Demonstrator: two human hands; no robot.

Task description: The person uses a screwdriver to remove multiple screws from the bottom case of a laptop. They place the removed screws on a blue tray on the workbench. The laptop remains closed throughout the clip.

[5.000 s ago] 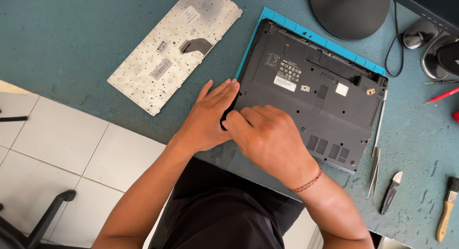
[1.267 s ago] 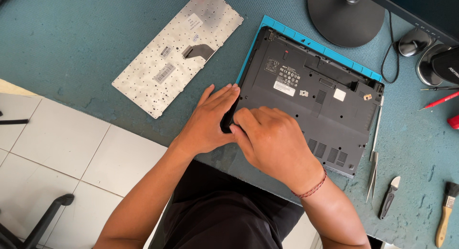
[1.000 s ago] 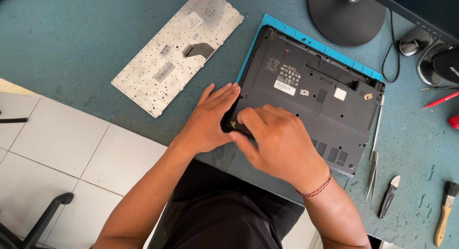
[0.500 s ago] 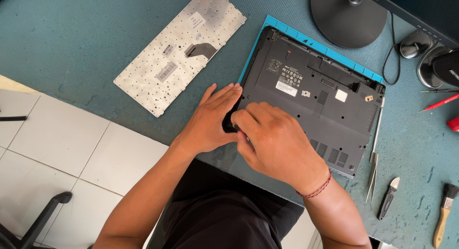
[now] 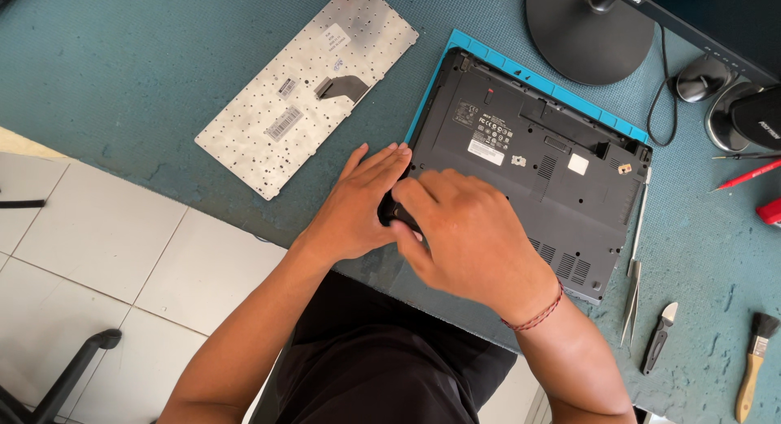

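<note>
- Head view: a dark grey plastic laptop base (image 5: 533, 176) lies upside down on a bright blue rectangular work mat (image 5: 521, 68), on a teal felt-covered table (image 5: 122, 74).
- The left hand (image 5: 358, 204) rests flat against the laptop's near left corner, fingers straight and together, closed on nothing.
- The right hand (image 5: 468, 233) covers the same corner, fingers curled downward; whether they clamp anything, I cannot tell.
- A small black part (image 5: 392, 215) shows between the two hands, touching both.
- A detached silver-white keyboard panel (image 5: 309, 86) lies face down, left of the laptop, apart from it.
- Slim metal tweezers (image 5: 633, 290), a black-handled blade tool (image 5: 657, 336) and a wooden-handled brush (image 5: 752, 375) lie right of the laptop.
- A black round monitor stand (image 5: 586, 29) sits beyond.
</note>
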